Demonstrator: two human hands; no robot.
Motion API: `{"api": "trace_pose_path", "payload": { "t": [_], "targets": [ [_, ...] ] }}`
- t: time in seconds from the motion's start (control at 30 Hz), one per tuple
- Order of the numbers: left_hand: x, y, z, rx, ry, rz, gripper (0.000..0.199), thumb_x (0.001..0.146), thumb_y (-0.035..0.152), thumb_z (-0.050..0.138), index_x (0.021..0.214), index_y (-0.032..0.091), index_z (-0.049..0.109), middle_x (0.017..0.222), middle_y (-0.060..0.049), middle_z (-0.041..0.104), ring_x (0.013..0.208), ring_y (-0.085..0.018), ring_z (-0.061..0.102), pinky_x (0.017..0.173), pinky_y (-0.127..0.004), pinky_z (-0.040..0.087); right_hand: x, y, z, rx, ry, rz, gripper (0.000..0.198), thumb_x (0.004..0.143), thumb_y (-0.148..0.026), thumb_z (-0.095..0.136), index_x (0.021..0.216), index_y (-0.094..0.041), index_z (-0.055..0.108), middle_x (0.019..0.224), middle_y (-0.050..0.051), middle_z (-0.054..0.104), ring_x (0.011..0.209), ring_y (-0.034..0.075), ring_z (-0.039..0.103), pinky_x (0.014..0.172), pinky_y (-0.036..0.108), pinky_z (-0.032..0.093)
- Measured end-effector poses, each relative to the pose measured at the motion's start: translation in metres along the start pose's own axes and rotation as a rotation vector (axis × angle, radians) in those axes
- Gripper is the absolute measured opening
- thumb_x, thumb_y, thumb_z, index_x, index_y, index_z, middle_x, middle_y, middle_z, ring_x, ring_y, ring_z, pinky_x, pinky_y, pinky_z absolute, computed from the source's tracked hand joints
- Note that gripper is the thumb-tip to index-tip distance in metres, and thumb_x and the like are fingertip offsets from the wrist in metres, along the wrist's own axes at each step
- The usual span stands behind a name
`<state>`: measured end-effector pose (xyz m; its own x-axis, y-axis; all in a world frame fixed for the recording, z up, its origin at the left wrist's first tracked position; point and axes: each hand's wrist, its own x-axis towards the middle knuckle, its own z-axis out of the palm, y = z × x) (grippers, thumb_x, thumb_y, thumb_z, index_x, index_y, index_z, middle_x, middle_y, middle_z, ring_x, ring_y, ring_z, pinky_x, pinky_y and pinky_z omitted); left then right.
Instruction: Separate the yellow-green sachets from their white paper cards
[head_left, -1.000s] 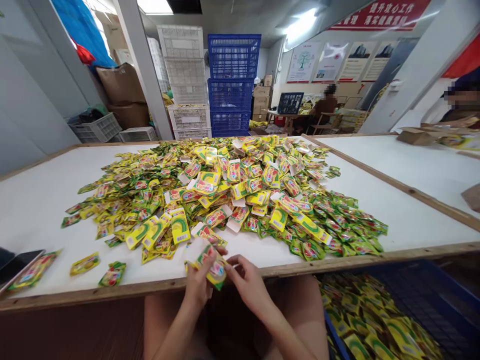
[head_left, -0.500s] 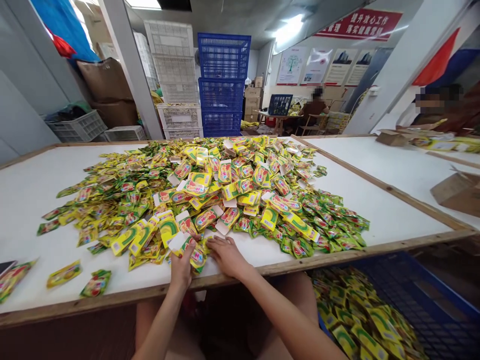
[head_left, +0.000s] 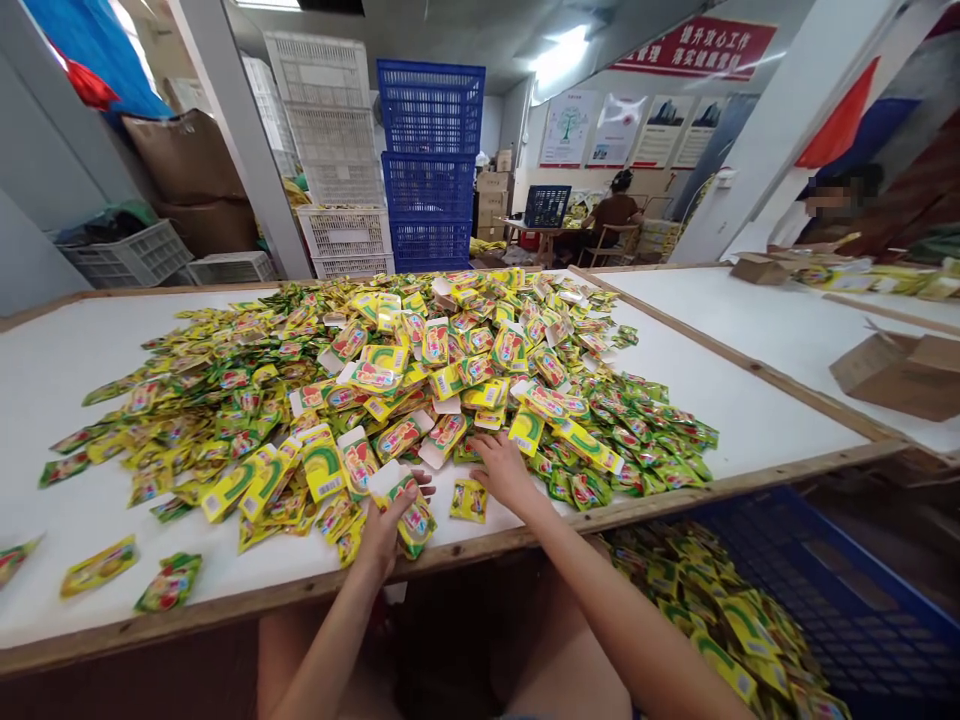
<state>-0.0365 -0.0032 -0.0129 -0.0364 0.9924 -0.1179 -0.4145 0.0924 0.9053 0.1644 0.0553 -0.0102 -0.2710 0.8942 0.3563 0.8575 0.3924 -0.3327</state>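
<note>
My left hand point(head_left: 386, 525) is wrapped round a small yellow candy carton with its white flap point(head_left: 385, 478) up. A green packet point(head_left: 417, 527) shows just beside its fingers; whether the hand also grips it I cannot tell. My right hand point(head_left: 506, 472) reaches to the near edge of the heap with fingers stretched out, touching a green packet point(head_left: 468, 449). Between the hands a small yellow packet point(head_left: 468, 500) lies flat on the white table point(head_left: 442, 540). Behind them rises a heap of packets and cartons, several open cartons point(head_left: 379, 370) lying on top.
Loose packets point(head_left: 169, 582) lie at the left front. A wooden rim point(head_left: 225, 603) edges the table. Below right stands a blue crate point(head_left: 840, 580) full of yellow packets. Stacked crates point(head_left: 429, 150) stand behind. A person point(head_left: 619, 210) sits at the back; another is far right.
My right hand has moved right and away from the left hand, to the heap's edge. The yellow packet now lies uncovered between them. The left hand still holds the carton, and the view has shifted slightly.
</note>
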Motion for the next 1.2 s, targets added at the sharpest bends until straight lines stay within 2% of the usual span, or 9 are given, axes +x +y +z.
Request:
{"api": "trace_pose_path", "payload": {
  "t": [0.1,0.23,0.4,0.5,0.77,0.93,1.0,1.07,1.2],
  "targets": [
    [0.000,0.000,-0.003,-0.014,0.009,-0.007,0.039,0.065,0.033,0.068,0.097,0.012,0.062,0.090,-0.010,0.069,0.080,-0.024,0.066,0.071,-0.037,0.052,0.001,0.002,0.000,0.043,0.051,0.026,0.019,0.081,-0.016,0.049,0.095,-0.020,0.062,0.094,0.008,0.064,0.094,0.024,0.051,0.084,0.040,0.034],
    [-0.001,0.000,-0.004,-0.019,-0.028,0.020,0.037,0.066,0.031,0.068,0.098,0.012,0.062,0.091,-0.011,0.068,0.083,-0.025,0.066,0.075,-0.037,0.051,-0.013,0.005,-0.006,0.354,0.162,0.206,0.021,0.084,-0.029,0.046,0.096,-0.018,0.058,0.078,0.006,0.062,0.071,0.019,0.054,0.066,0.031,0.040],
    [-0.001,0.000,-0.004,-0.037,-0.044,-0.025,0.039,0.068,0.029,0.067,0.103,0.012,0.061,0.091,-0.011,0.068,0.082,-0.024,0.066,0.075,-0.036,0.051,-0.032,0.013,0.003,0.778,-0.046,0.400,0.029,0.075,-0.037,0.056,0.096,-0.017,0.057,0.055,-0.004,0.048,0.051,0.012,0.046,0.048,0.022,0.035],
    [-0.001,0.001,-0.005,-0.047,-0.045,-0.037,0.037,0.068,0.028,0.067,0.102,0.012,0.061,0.088,-0.009,0.068,0.079,-0.023,0.066,0.073,-0.035,0.051,-0.038,0.016,0.010,0.886,-0.080,0.431,0.029,0.072,-0.035,0.059,0.094,-0.017,0.056,0.054,-0.006,0.046,0.050,0.010,0.045,0.048,0.021,0.035],
    [-0.002,0.000,-0.005,-0.044,-0.061,-0.041,0.037,0.070,0.028,0.066,0.103,0.012,0.060,0.087,-0.009,0.068,0.080,-0.023,0.066,0.074,-0.035,0.051,-0.039,0.014,0.015,1.073,-0.089,0.486,0.029,0.063,-0.032,0.066,0.085,-0.016,0.056,0.066,-0.002,0.056,0.056,0.010,0.052,0.048,0.021,0.040],
    [-0.002,-0.001,-0.006,-0.048,-0.070,-0.043,0.038,0.070,0.028,0.066,0.104,0.012,0.060,0.086,-0.009,0.068,0.080,-0.023,0.066,0.075,-0.035,0.051,-0.039,0.006,0.014,1.227,0.022,0.602,0.044,0.058,-0.032,0.068,0.096,-0.019,0.048,0.064,-0.005,0.052,0.055,0.011,0.053,0.047,0.023,0.044],
    [-0.002,-0.001,-0.007,-0.044,-0.078,-0.042,0.038,0.071,0.028,0.065,0.105,0.012,0.060,0.087,-0.009,0.068,0.080,-0.022,0.066,0.075,-0.035,0.051,-0.041,0.002,0.014,1.218,0.020,0.602,0.049,0.060,-0.030,0.066,0.104,-0.021,0.046,0.065,-0.005,0.051,0.057,0.013,0.055,0.051,0.026,0.048],
    [-0.002,-0.001,-0.007,-0.035,-0.084,-0.041,0.039,0.071,0.028,0.065,0.106,0.012,0.060,0.089,-0.009,0.068,0.081,-0.022,0.066,0.074,-0.034,0.051,-0.045,-0.001,0.015,1.074,-0.014,0.583,0.043,0.063,-0.028,0.061,0.103,-0.022,0.048,0.066,-0.005,0.050,0.059,0.014,0.055,0.054,0.028,0.048],
    [-0.001,-0.001,-0.006,-0.027,-0.075,-0.052,0.041,0.069,0.029,0.066,0.106,0.013,0.060,0.091,-0.010,0.068,0.080,-0.022,0.066,0.075,-0.034,0.050,-0.053,-0.007,0.014,0.485,-0.036,0.511,0.030,0.066,-0.023,0.058,0.096,-0.019,0.053,0.071,-0.001,0.053,0.066,0.016,0.054,0.064,0.030,0.045]
  ]
}}
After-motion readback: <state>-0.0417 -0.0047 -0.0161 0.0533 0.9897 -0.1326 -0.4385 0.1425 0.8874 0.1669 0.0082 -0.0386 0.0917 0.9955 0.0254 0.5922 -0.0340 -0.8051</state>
